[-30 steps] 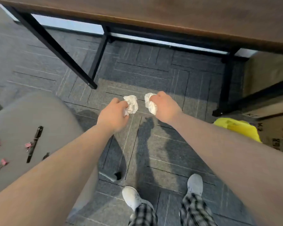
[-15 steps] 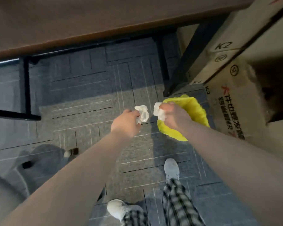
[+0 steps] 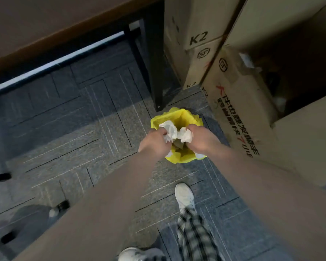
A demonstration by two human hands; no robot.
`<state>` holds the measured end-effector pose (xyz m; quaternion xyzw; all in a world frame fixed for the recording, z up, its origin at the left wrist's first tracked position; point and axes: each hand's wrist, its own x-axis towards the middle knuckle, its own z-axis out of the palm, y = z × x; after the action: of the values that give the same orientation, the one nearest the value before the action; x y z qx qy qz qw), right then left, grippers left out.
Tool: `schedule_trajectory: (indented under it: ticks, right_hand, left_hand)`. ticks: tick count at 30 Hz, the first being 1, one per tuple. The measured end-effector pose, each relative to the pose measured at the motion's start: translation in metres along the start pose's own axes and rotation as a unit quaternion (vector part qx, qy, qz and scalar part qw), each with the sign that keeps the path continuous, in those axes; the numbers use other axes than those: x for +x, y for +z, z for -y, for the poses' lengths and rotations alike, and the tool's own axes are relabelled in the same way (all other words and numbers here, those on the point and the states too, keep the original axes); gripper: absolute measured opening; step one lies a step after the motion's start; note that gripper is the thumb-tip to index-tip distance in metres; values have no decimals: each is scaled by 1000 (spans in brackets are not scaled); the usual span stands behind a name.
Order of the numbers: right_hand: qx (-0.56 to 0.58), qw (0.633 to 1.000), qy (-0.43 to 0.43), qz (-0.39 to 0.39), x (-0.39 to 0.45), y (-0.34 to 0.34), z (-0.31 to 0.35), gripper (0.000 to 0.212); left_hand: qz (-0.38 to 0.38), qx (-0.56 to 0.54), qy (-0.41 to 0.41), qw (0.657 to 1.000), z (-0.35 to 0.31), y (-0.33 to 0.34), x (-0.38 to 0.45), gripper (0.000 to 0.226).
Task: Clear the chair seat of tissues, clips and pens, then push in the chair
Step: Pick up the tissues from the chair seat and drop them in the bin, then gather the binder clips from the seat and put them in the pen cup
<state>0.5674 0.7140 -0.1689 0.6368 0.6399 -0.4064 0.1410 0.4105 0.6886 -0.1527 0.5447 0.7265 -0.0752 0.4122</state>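
My left hand (image 3: 154,143) grips a crumpled white tissue (image 3: 168,129), and my right hand (image 3: 202,139) grips a second crumpled tissue (image 3: 185,135). Both hands hover side by side directly over the open mouth of a small bin lined with a yellow bag (image 3: 183,117) that stands on the carpet. Some paper lies inside the bin. The chair seat, clips and pens are out of view; only a chair caster (image 3: 57,209) shows at lower left.
Stacked cardboard boxes (image 3: 239,102) stand right of the bin. A black table leg (image 3: 154,72) comes down just behind it, under the brown tabletop (image 3: 45,25). My white shoes (image 3: 184,197) stand on the grey carpet below the hands.
I have turned right, away from the chair, and carried both tissues from beside the bin to right above its opening. The chair seat has left the view.
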Motion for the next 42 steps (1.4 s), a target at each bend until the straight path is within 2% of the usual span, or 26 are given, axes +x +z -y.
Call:
schedule_trajectory:
  ticks: [4,12,19,23,28,35,38,42]
  right_hand:
    - [34,999,22,11,8,0,-15,31]
    - [77,996,33,40,14,-1,-28,69]
    - [93,996,14,13,16,-2,-29,55]
    - [78,997,11,11,16,-1,-27,54]
    - [47,999,-1,16,8,-1,-18,53]
    - [-11,999,-23,31,-11,-8,18,61]
    - [-46,998,-40,31,-21,-3,49,59]
    - [-96,991,-87,26,-38,18,108,64]
  left_hand:
    - [-2,-38,-15,999,-22,15,14,42]
    - [18,-80,-50,995,-44,26,31,56]
    - [36,-94,-33,994,-46,27,34,60]
    - [57,-71,-28,995,-42,30,32,81]
    - [63,-68,-8,996,-38,23,22,86]
    - [46,-56,8,997,-6,-9,-3,77]
    - [31,-79,9,996,22,-30,-26,64]
    - [-7,-60,-22,998,81,-53,-64,77]
